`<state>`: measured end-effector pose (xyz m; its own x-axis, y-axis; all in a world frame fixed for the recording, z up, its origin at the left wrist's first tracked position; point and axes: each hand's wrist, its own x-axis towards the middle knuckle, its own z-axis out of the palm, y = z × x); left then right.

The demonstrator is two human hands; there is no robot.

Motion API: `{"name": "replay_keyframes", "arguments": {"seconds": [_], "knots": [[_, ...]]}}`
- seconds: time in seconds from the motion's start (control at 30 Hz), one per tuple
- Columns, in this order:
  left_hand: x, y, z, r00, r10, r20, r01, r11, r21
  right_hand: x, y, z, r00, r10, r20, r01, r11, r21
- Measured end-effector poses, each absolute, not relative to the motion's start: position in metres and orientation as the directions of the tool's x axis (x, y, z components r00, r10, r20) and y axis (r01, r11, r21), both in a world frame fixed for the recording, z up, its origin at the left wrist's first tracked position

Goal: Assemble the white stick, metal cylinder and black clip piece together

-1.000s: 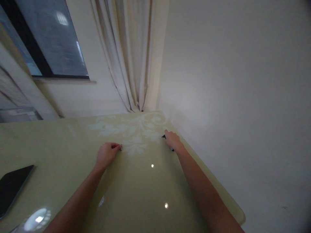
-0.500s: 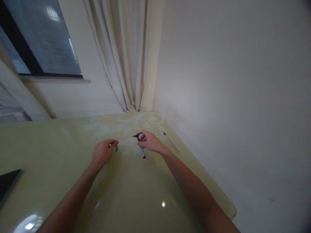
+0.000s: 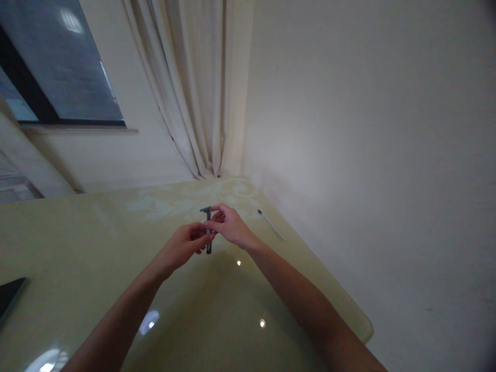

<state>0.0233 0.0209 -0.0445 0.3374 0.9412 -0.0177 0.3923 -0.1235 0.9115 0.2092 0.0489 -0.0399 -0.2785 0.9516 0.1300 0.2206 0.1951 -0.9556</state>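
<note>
A razor (image 3: pixel 208 244) with a dark T-shaped head and a slim handle is held upright above the table. My right hand (image 3: pixel 229 225) is closed on its upper handle, with the index finger stretched to the head. From the left, the fingers of my left hand (image 3: pixel 186 243) close around the lower handle. The handle's dark end sticks out below them. Whether a small dark piece is still in my left hand is hidden by its fingers.
A thin white stick with a dark tip (image 3: pixel 270 224) lies on the glossy pale green table (image 3: pixel 96 248), right of my hands. A dark flat thing (image 3: pixel 11 295) is at the left edge. Wall (image 3: pixel 349 155) and curtain (image 3: pixel 194 93) border the table.
My hands have come together: the left moved right onto the razor's handle, and the right moved left with the razor, which has turned more upright. The small dark piece in my left hand no longer shows.
</note>
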Motion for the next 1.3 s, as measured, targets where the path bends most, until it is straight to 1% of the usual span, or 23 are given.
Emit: {"name": "replay_keyframes", "arguments": {"seconds": [0.07,0.1,0.13,0.17,0.2,0.23,0.3,0.37,0.47,0.67,0.8,0.97,1.03,1.1,1.23,1.3], "knots": [[0.006,0.029,-0.044,0.316,0.948,-0.034,0.454,-0.120,0.883,0.221,0.053,-0.035,-0.312,0.946,0.087,0.366,0.204,-0.908],[-0.007,0.034,-0.044,0.283,0.958,-0.039,0.527,-0.121,0.841,0.231,0.056,-0.031,-0.312,0.949,0.053,0.490,0.208,-0.847],[-0.021,0.039,-0.044,0.207,0.978,-0.033,0.617,-0.104,0.780,0.243,0.059,-0.028,-0.284,0.958,0.030,0.648,0.215,-0.731],[-0.036,0.044,-0.045,0.137,0.990,-0.025,0.686,-0.077,0.723,0.256,0.062,-0.025,-0.211,0.977,0.013,0.812,0.183,-0.554],[-0.050,0.048,-0.047,0.057,0.998,-0.018,0.720,-0.029,0.693,0.270,0.064,-0.023,-0.118,0.993,-0.006,0.930,0.108,-0.350],[-0.062,0.052,-0.050,-0.002,0.999,-0.048,0.739,0.034,0.673,0.284,0.066,-0.021,-0.046,0.999,-0.015,0.962,0.040,-0.271],[-0.080,0.056,-0.058,-0.064,0.991,-0.118,0.769,0.125,0.627,0.309,0.069,-0.021,0.041,0.998,-0.038,0.980,-0.048,-0.193],[-0.086,0.057,-0.066,-0.082,0.982,-0.172,0.792,0.168,0.586,0.328,0.071,-0.025,0.109,0.993,-0.054,0.984,-0.116,-0.137],[-0.083,0.057,-0.076,-0.080,0.976,-0.200,0.809,0.181,0.559,0.348,0.073,-0.032,0.177,0.981,-0.082,0.980,-0.183,-0.083],[-0.075,0.058,-0.082,-0.059,0.974,-0.220,0.834,0.169,0.525,0.359,0.079,-0.041,0.226,0.966,-0.126,0.971,-0.234,-0.054],[-0.074,0.057,-0.081,-0.061,0.974,-0.216,0.848,0.165,0.504,0.353,0.080,-0.047,0.221,0.965,-0.139,0.971,-0.232,-0.063],[-0.070,0.057,-0.082,-0.084,0.974,-0.209,0.864,0.176,0.472,0.348,0.076,-0.049,0.210,0.970,-0.123,0.970,-0.223,-0.099],[-0.069,0.057,-0.082,-0.094,0.974,-0.207,0.872,0.181,0.455,0.345,0.075,-0.046,0.174,0.978,-0.114,0.973,-0.189,-0.136],[-0.068,0.058,-0.082,-0.097,0.973,-0.209,0.880,0.182,0.439,0.334,0.074,-0.041,0.099,0.989,-0.108,0.973,-0.119,-0.196],[-0.068,0.059,-0.081,-0.099,0.974,-0.202,0.899,0.174,0.402,0.283,0.071,-0.035,-0.125,0.989,-0.082,0.927,0.087,-0.365],[-0.068,0.059,-0.080,-0.103,0.976,-0.190,0.912,0.168,0.373,0.247,0.068,-0.036,-0.214,0.974,-0.073,0.892,0.164,-0.422]]}}
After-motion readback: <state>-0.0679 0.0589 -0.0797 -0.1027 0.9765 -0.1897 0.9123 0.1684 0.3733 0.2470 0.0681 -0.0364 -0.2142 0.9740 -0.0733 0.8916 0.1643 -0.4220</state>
